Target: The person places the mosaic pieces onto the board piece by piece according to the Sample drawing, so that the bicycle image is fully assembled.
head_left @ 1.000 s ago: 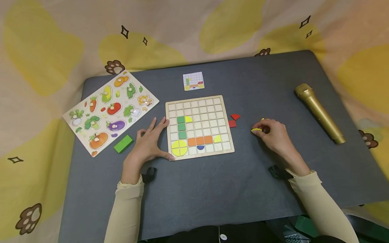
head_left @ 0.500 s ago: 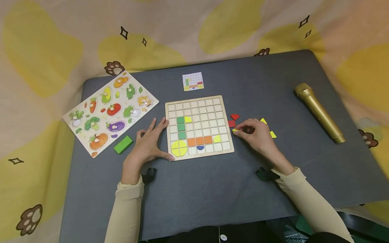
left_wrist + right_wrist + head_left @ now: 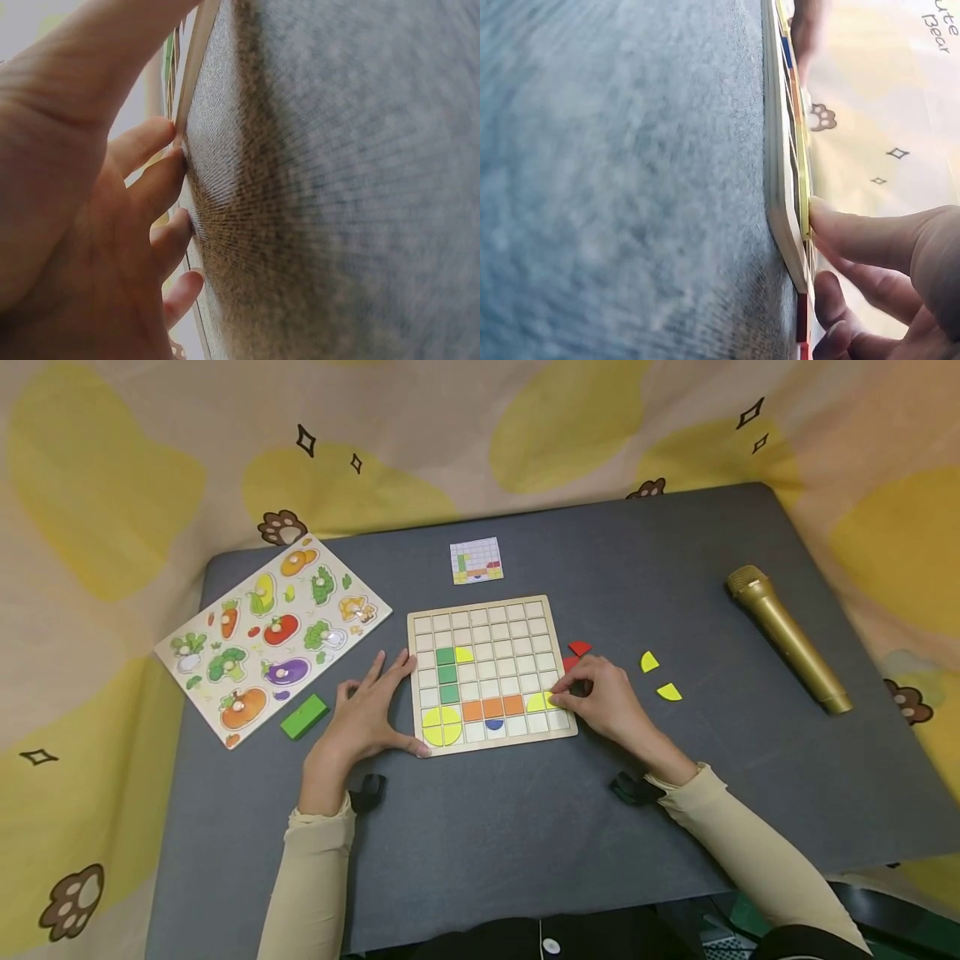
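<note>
My left hand (image 3: 365,714) rests against the left side of the wooden grid board (image 3: 501,632), thumb at the near corner and fingers along the edge. Pinched by my right hand (image 3: 611,702), a yellow quarter-circle tile (image 3: 548,699) sits at a cell by the board's right side, beside another yellow tile (image 3: 535,702). The right wrist view shows the thumb (image 3: 862,236) touching the yellow tile's edge. On the board are green squares (image 3: 447,674), orange squares (image 3: 492,706), a blue half-circle tile (image 3: 494,724) and a yellow circle of quarter tiles (image 3: 442,726).
Two yellow tiles (image 3: 649,662) lie right of my right hand; red tiles (image 3: 579,647) lie by the board's right edge. A pattern card (image 3: 477,561) is behind the board. Left are a vegetable puzzle (image 3: 247,643) and green block (image 3: 305,716); far right, a gold microphone (image 3: 787,639).
My right hand has moved left from beside the loose yellow tiles to the board, bringing one yellow quarter-circle tile to a right-hand cell. My left hand stays on the board's edge.
</note>
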`<state>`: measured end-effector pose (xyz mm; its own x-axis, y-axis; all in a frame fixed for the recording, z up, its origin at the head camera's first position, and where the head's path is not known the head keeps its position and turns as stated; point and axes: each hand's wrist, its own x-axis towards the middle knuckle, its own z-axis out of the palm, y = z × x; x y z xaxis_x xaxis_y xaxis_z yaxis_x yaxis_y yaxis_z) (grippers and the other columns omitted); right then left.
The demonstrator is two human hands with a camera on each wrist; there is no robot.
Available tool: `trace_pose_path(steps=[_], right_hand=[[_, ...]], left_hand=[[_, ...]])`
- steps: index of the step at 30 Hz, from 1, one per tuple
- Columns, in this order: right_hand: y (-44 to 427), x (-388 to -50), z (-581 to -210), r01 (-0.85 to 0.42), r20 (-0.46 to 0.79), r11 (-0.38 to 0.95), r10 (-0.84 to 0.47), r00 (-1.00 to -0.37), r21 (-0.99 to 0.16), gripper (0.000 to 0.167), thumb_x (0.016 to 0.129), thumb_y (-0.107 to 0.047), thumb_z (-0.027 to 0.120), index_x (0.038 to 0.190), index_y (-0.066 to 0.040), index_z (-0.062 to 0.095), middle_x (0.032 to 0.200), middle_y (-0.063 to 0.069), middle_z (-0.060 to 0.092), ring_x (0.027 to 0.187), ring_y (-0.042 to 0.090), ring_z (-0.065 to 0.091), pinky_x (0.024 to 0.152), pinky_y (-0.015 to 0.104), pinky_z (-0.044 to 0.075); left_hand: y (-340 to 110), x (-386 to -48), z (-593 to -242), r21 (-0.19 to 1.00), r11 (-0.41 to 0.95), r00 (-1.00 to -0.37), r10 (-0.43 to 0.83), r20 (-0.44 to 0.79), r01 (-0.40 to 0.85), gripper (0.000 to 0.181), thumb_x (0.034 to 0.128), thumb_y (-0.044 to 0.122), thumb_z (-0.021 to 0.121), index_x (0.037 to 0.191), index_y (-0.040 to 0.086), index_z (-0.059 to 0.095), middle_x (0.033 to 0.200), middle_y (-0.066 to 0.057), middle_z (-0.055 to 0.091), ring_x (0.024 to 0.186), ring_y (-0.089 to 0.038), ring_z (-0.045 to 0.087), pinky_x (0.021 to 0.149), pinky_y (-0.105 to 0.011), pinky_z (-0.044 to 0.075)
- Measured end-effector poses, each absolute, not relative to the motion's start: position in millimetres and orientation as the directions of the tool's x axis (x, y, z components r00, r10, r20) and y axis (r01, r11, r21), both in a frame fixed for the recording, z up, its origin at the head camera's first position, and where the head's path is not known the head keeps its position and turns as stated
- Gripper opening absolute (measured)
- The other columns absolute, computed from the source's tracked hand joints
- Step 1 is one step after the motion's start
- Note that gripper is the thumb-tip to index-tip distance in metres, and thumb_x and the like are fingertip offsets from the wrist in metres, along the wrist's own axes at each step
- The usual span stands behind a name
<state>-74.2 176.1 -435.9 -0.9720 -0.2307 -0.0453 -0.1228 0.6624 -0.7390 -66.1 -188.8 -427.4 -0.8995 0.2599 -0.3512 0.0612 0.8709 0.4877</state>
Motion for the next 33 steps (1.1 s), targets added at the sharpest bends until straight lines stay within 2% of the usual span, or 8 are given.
trace_pose_path(steps=[6,12,14,19,25,29,33], right_hand=[[193.5,-75.8,-433.7,-0.072,-0.069,0.696,-0.173,-0.982,-0.715,0.02,0.087,-0.015,0.088,0.104,-0.006,0.08,0.105,0.014,0.069,0.09,0.029,0.052,0.081,0.039,0.039],[228.7,-80.1,-426.3,-0.012,-0.062,0.737,-0.073,-0.995,-0.675,0.033,0.089,-0.014,0.086,0.117,-0.001,0.076,0.119,0.023,0.061,0.104,0.038,0.051,0.093,0.049,0.035],[240.5,-81.5,-424.7,0.0,-0.04,0.742,-0.037,-0.999,-0.67,0.034,0.091,-0.014,0.084,0.121,0.001,0.074,0.12,0.025,0.059,0.105,0.039,0.05,0.092,0.049,0.034],[263.4,-85.7,-427.1,0.054,-0.027,0.746,0.048,-0.999,-0.664,0.032,0.097,-0.016,0.078,0.123,0.003,0.072,0.112,0.023,0.063,0.096,0.033,0.054,0.083,0.04,0.036],[266.3,-84.9,-430.5,0.093,-0.067,0.769,0.065,-0.996,-0.633,0.026,0.098,-0.017,0.077,0.113,0.002,0.071,0.099,0.019,0.067,0.086,0.026,0.054,0.077,0.035,0.039],[250.4,-81.0,-432.8,0.011,0.006,0.744,0.02,-1.0,-0.668,0.016,0.097,-0.016,0.079,0.106,-0.003,0.075,0.09,0.015,0.07,0.079,0.021,0.056,0.072,0.028,0.039],[225.6,-71.9,-435.5,-0.101,0.067,0.698,-0.076,-0.995,-0.709,0.011,0.094,-0.011,0.081,0.104,-0.006,0.079,0.089,0.013,0.072,0.08,0.021,0.056,0.073,0.027,0.039]], left_hand=[[-188.2,-67.2,-427.8,0.485,0.872,-0.897,0.267,-0.351,0.07,0.149,0.0548,0.048,0.105,0.172,0.023,0.017,0.181,0.005,0.008,0.168,-0.028,-0.004,0.12,-0.063,0.011],[-187.6,-67.2,-428.0,0.488,0.87,-0.899,0.269,-0.344,0.073,0.149,0.0543,0.048,0.106,0.172,0.022,0.019,0.181,0.004,0.009,0.168,-0.029,-0.003,0.12,-0.064,0.011],[-187.6,-67.0,-427.4,0.488,0.87,-0.899,0.268,-0.345,0.072,0.148,0.0543,0.047,0.106,0.172,0.022,0.019,0.181,0.003,0.009,0.168,-0.029,-0.003,0.12,-0.064,0.011],[-187.9,-66.7,-427.1,0.48,0.875,-0.898,0.261,-0.355,0.065,0.147,0.0559,0.047,0.105,0.172,0.021,0.019,0.181,0.002,0.008,0.168,-0.03,-0.003,0.12,-0.065,0.011],[-187.8,-66.4,-427.9,0.482,0.874,-0.9,0.263,-0.347,0.069,0.147,0.0555,0.047,0.105,0.172,0.021,0.02,0.181,0.002,0.009,0.168,-0.03,-0.002,0.12,-0.065,0.011],[-187.6,-66.5,-428.1,0.477,0.876,-0.899,0.261,-0.352,0.068,0.147,0.0557,0.046,0.106,0.172,0.021,0.019,0.181,0.003,0.008,0.168,-0.029,-0.003,0.12,-0.064,0.011],[-187.2,-66.7,-427.4,0.477,0.876,-0.898,0.261,-0.354,0.067,0.148,0.0557,0.046,0.106,0.172,0.022,0.018,0.181,0.004,0.008,0.168,-0.029,-0.003,0.121,-0.064,0.011]])
